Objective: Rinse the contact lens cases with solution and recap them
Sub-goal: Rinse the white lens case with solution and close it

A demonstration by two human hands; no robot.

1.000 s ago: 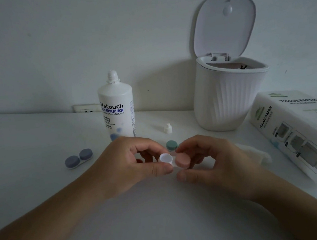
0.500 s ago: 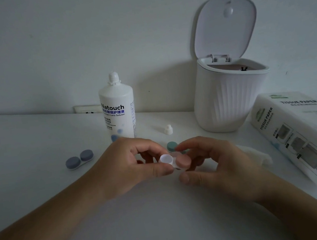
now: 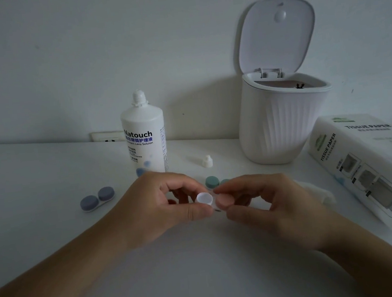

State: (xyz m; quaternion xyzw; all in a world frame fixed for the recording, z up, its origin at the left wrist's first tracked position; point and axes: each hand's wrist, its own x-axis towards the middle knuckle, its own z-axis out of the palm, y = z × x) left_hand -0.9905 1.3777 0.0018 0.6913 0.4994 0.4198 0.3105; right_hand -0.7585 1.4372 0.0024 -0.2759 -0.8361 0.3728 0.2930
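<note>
My left hand (image 3: 157,208) pinches a white lens case (image 3: 204,198) by its left end, and one uncovered well faces up. My right hand (image 3: 271,203) meets it from the right. Its forefinger and thumb pinch a pinkish round cap (image 3: 223,201) pressed against the case's other well. Just behind my fingers, two green caps (image 3: 211,181) lie on the table, partly hidden. A second case with blue-grey caps (image 3: 97,198) lies capped at the left. The solution bottle (image 3: 144,139) stands uncapped behind my left hand, its small white cap (image 3: 207,161) to its right.
A white ribbed bin (image 3: 281,120) with its lid up stands at the back right. A tissue paper pack (image 3: 365,162) lies along the right edge, with a crumpled tissue (image 3: 315,191) beside my right hand. A wall socket (image 3: 106,136) sits behind the bottle.
My right hand has closed in slightly on the case with the pinkish cap and now hides more of the green caps. My left hand has held still.
</note>
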